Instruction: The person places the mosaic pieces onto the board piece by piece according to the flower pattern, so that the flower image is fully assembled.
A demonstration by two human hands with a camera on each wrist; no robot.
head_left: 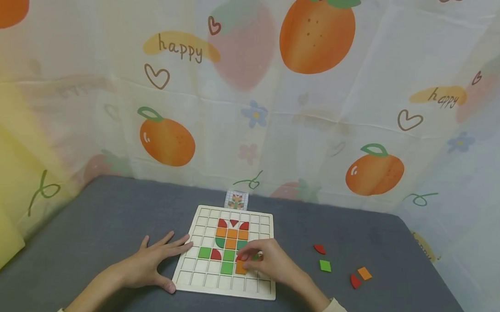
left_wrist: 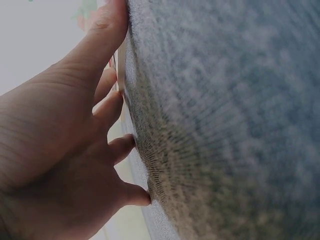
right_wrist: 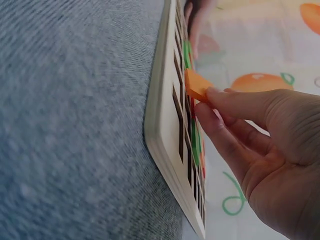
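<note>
A pale grid board point(head_left: 206, 279) lies on the dark cloth with red, orange and green tiles set in its squares. My right hand point(head_left: 271, 262) pinches an orange square tile point(right_wrist: 197, 85) between thumb and fingers. In the right wrist view that tile is tilted, one edge down at the board's surface. In the head view it is just right of a green square tile point(head_left: 227, 268) in a lower row. Spread out, my left hand point(head_left: 147, 261) rests at the board's left edge, thumb at the near corner and fingertips along the side. My right fingers partly cover some tiles.
A small patterned card point(head_left: 236, 200) lies behind the board. On the cloth to the right are loose tiles: a red one point(head_left: 319, 249), a green square point(head_left: 325, 265), an orange square point(head_left: 364, 273) and another red one point(head_left: 355, 281). A fruit-printed curtain point(head_left: 271, 129) hangs behind.
</note>
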